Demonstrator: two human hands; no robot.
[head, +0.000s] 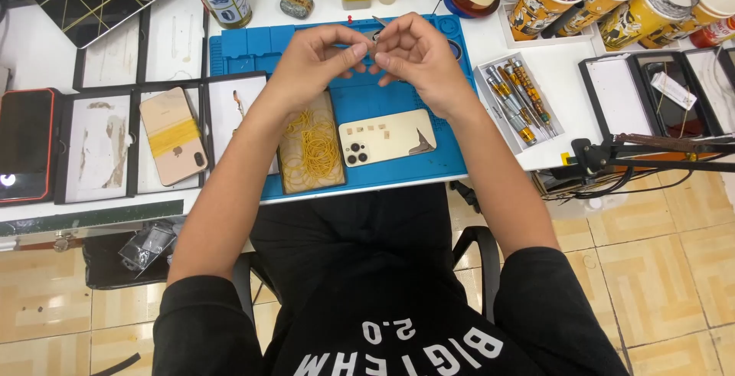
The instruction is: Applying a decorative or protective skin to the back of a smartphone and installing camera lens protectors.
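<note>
A gold phone (174, 135) bound with a yellow band lies in a tray at far left. The left hand (314, 58) and right hand (413, 54) meet above the blue work mat (398, 169), fingertips pinched on a small metal tool (377, 35) between them. Just below them lie a tray of yellow rubber bands (312, 150) and a gold phone back cover (387, 137). Screwdrivers (517, 100) sit in a tray at right.

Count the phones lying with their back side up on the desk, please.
2. One gold phone wrapped with a yellow band lies in a tray at the left; one phone back lies on the blue mat. Others may be hidden.
</note>
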